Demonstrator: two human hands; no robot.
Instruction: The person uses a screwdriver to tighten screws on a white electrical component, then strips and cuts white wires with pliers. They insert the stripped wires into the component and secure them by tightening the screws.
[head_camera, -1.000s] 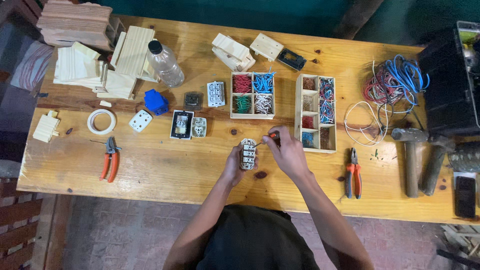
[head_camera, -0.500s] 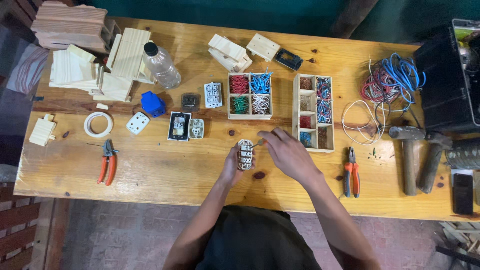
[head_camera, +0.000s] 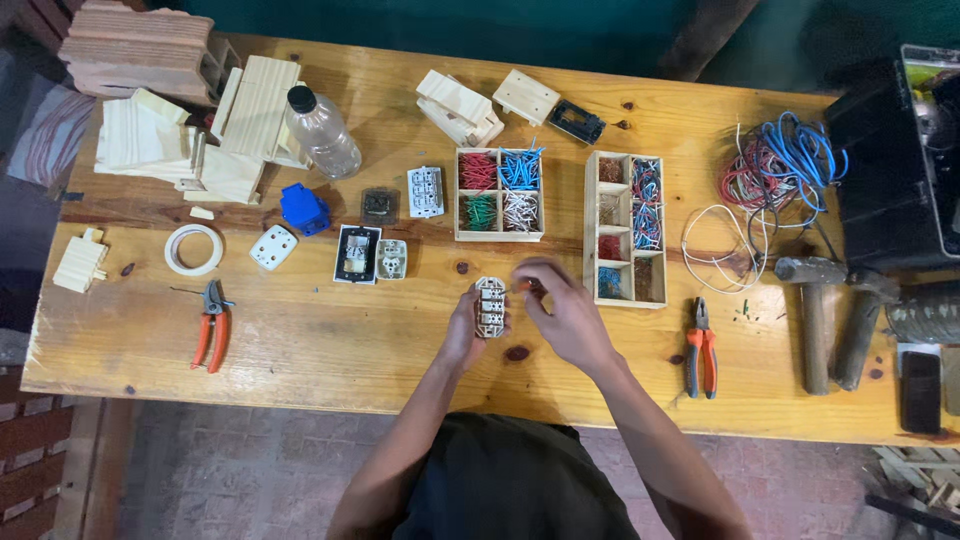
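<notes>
Left hand (head_camera: 466, 328) grips a pale switch block (head_camera: 490, 306) upright above the wooden table (head_camera: 330, 340), just in front of the four-part tray of wire pieces (head_camera: 500, 195). Right hand (head_camera: 562, 312), fingers curled, pinches a small dark-red item, too small to identify, at the block's upper edge; over the last second both hands have stayed put, so the fitting goes on. Orange pliers (head_camera: 701, 348) lie untouched beside it.

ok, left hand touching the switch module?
Touching. Head view: left hand wraps the switch module, fingers against its side, no gap.
</notes>
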